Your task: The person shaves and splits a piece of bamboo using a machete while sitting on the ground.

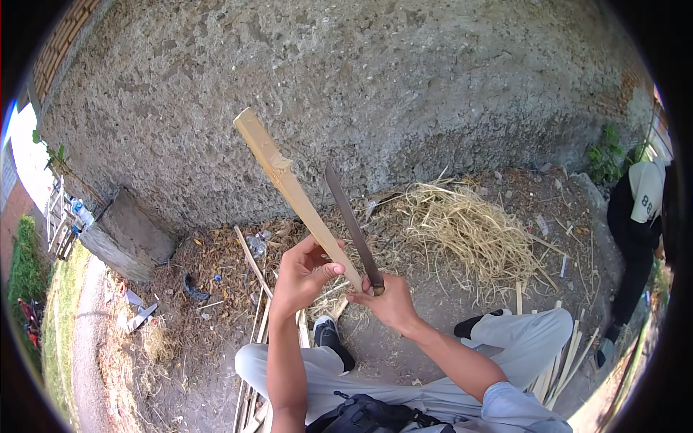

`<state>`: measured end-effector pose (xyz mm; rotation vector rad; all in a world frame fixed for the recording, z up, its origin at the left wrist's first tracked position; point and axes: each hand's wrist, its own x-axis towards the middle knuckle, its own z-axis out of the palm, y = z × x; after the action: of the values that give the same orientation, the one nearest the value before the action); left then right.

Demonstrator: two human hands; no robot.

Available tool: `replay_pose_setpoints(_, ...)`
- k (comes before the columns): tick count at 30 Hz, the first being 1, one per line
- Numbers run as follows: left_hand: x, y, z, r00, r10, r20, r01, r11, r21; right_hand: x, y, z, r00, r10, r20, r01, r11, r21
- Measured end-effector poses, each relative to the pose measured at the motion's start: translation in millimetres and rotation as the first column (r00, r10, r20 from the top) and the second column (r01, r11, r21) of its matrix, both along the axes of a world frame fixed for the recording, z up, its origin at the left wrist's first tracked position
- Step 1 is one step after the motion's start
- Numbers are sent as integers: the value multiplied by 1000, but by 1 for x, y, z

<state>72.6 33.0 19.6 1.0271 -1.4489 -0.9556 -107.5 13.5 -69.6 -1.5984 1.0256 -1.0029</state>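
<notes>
My left hand is closed around the lower part of a long pale bamboo slat, thumb on its near face. The slat slants up and to the left, with a rough, frayed patch on its upper half. In my right hand is the handle of a long knife with a dark, narrow blade. The blade points up and leftward, just right of the slat and apart from it along most of its length. The slat's bottom end reaches the fingers of my right hand.
A heap of pale shavings lies before the rough wall. More slats lie left of my legs, others by my right knee. A stone block with a plastic bottle stands left. Another person is at the far right.
</notes>
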Motion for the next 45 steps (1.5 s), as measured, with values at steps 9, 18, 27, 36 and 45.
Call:
replay_pose_setpoints(9,5,-5,-15,976,-180,-121,175,983,-53,-3,2,0,997,10,-78,-7,999,35)
replay_pose_setpoints(18,-23,-2,-4,999,16,-36,-15,1000,25,-14,-10,-3,997,-72,-8,72,997,23)
replay_pose_setpoints(27,-45,-2,-8,983,153,102,-147,987,-71,-24,-3,10,994,-96,-52,100,993,65)
replay_pose_setpoints(36,-64,-2,-11,919,306,248,-268,947,-177,-28,-6,3,992,-119,-32,121,990,78)
replay_pose_setpoints(45,-67,-2,-11,937,284,203,-257,955,-149,-30,-11,0,996,-89,19,86,986,144)
